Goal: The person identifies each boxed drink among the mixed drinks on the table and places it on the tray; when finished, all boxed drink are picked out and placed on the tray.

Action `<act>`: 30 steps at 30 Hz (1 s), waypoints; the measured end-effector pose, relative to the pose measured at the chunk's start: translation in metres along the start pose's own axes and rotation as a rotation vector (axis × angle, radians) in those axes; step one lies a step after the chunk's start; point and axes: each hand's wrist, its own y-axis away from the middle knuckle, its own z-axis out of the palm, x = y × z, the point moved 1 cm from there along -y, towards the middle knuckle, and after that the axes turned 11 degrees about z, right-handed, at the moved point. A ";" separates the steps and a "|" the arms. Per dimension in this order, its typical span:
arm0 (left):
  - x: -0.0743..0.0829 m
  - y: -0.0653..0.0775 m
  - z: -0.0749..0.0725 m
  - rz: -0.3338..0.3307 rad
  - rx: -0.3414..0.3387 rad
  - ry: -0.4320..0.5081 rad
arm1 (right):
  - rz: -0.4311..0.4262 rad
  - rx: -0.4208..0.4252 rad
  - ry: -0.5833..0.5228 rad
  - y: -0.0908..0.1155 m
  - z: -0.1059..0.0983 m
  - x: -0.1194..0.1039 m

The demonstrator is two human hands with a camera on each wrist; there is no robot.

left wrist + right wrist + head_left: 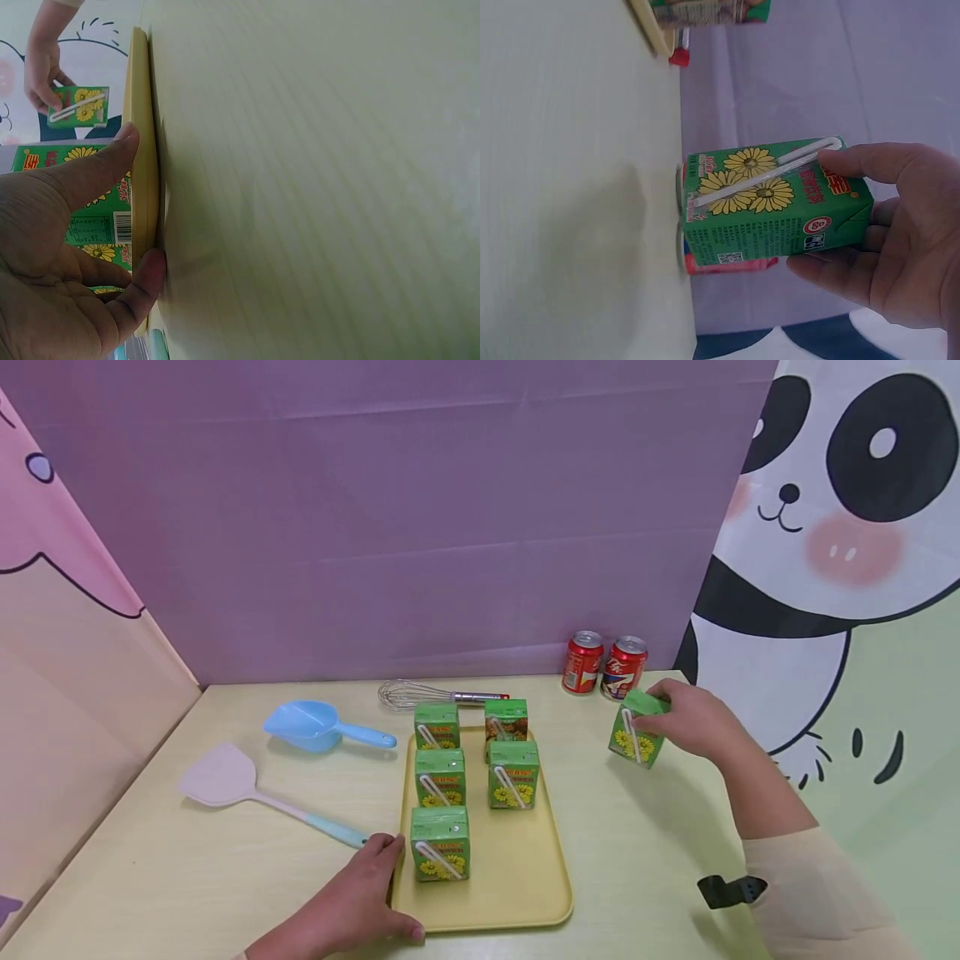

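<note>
My right hand [693, 718] holds a green juice box [635, 731] with yellow flowers and a white straw on its front. It is tilted above the table, right of the tray, with thumb and fingers on opposite sides near its top in the right wrist view. Around the near left corner of a yellow tray [517, 881], my left hand [363, 889] grips the rim between thumb and fingers. On the tray stand several like boxes: a left column with a nearest box [440, 845], and a right column with a front box [513, 777] and a box behind [506, 720].
Two red cans [582, 662] stand at the back right, just behind the held box. A whisk [420, 695] lies behind the tray. To the left are a blue scoop [311, 727] and a pale spatula [225, 777], its handle end near my left hand.
</note>
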 end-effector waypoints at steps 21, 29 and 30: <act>-0.001 0.002 0.000 -0.003 -0.009 0.027 | -0.221 -0.128 0.067 0.070 0.035 -0.077; -0.002 0.001 0.000 -0.002 -0.003 0.027 | -0.294 -0.143 0.084 0.089 0.057 -0.097; -0.002 0.001 0.000 0.001 -0.002 0.023 | -0.299 -0.145 0.087 0.091 0.060 -0.100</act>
